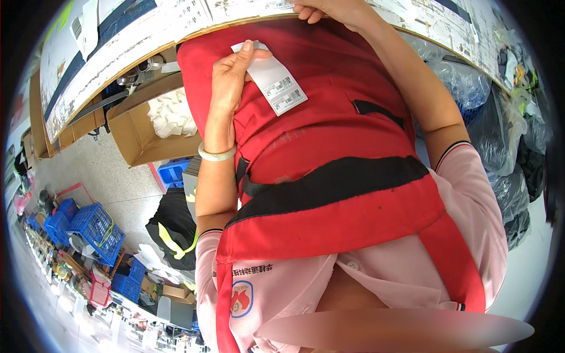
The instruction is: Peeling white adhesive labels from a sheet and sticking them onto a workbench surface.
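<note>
My left hand is raised over the red apron on my lap. Its thumb and fingers pinch the upper end of a white label strip. The strip hangs down at a slant, with small black printing and barcodes on its lower part. At the near edge of the worktable, my right hand rests with curled fingers. The picture's top edge cuts off part of that hand, and whatever its fingertips hold, if anything, is hidden. Close to those fingertips lies a white printed sheet.
Left of my lap, below the table, stands an open cardboard box with white pieces. Blue plastic crates and black cloth with a yellow-green strip are farther left. Filled clear plastic bags crowd the right side.
</note>
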`<state>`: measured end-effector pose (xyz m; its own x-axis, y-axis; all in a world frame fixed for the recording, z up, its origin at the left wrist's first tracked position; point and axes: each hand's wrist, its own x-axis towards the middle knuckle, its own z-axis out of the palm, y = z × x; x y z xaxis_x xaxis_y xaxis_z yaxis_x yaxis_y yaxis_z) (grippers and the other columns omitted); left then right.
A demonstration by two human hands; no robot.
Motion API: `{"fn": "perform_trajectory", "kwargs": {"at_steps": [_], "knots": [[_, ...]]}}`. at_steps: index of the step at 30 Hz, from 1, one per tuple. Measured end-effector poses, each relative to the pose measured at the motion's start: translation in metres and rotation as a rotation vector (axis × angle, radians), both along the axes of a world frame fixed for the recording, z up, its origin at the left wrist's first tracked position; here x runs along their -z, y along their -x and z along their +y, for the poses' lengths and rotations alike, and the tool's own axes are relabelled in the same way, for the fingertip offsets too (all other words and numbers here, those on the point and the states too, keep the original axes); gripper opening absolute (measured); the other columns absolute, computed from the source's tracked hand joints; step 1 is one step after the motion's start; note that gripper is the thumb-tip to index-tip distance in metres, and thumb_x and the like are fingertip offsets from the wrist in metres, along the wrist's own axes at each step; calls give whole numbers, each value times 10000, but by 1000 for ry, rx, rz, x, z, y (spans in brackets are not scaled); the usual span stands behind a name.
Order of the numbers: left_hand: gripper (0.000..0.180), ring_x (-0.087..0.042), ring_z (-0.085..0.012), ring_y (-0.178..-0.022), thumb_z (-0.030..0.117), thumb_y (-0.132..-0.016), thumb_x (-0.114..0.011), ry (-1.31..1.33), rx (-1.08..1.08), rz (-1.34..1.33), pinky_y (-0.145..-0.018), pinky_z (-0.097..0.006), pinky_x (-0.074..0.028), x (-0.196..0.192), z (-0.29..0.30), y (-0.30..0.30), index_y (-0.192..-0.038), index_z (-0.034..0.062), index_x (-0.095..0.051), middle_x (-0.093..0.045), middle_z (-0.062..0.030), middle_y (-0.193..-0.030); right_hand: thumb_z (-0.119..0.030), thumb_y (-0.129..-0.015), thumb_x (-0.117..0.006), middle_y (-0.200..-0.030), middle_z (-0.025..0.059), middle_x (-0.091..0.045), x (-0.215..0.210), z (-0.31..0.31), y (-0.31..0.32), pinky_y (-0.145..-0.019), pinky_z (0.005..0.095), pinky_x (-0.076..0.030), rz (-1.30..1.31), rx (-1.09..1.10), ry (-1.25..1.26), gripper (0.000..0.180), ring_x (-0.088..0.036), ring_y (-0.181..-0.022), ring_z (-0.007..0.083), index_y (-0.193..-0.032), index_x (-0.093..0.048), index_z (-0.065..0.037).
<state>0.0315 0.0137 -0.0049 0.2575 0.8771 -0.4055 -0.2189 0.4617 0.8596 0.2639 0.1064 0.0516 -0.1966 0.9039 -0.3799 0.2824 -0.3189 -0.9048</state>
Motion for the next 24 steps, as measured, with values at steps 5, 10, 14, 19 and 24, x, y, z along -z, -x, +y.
{"fn": "perform_trajectory", "kwargs": {"at_steps": [5, 10, 14, 19, 24], "knots": [[431, -644, -122, -705, 371, -978, -539, 4, -4, 17, -639, -218, -511, 0, 2, -1, -937, -16, -723, -703, -95, -852, -131, -880, -645, -720, 127, -665, -1, 0, 0, -499, 259, -521, -9, 1, -4, 202, -637, -567, 168, -856, -647, 70], [418, -639, -116, -705, 357, -980, -539, 2, 4, 19, -639, -212, -503, 2, 2, 1, -942, -16, -723, -702, -91, -856, -136, -892, -618, -692, 120, -649, -3, -3, 7, -486, 258, -511, -60, -64, -104, 214, -628, -549, 160, -845, -639, 71], [415, -634, -112, -701, 354, -980, -541, 26, -13, 17, -635, -212, -497, 2, 3, -1, -945, -18, -722, -700, -87, -851, -138, -897, -612, -678, 117, -640, -3, -3, 5, -480, 257, -506, -103, -82, -133, 219, -625, -542, 159, -841, -634, 72], [400, -635, -110, -721, 339, -977, -550, 8, -1, 15, -639, -213, -500, 4, 2, -2, -949, -22, -719, -695, -85, -846, -162, -932, -602, -691, 74, -629, -13, -18, -12, -488, 229, -486, 210, -57, -268, 212, -603, -556, 128, -903, -632, 45], [257, -634, -123, -833, 183, -951, -603, -24, 16, -125, -773, -236, -510, 5, -3, 8, -1073, -34, -666, -680, -71, -948, -186, -936, -613, -697, 47, -627, -17, -21, -57, -480, 214, -466, 132, 85, -136, 195, -587, -556, 99, -906, -632, 5]]}}
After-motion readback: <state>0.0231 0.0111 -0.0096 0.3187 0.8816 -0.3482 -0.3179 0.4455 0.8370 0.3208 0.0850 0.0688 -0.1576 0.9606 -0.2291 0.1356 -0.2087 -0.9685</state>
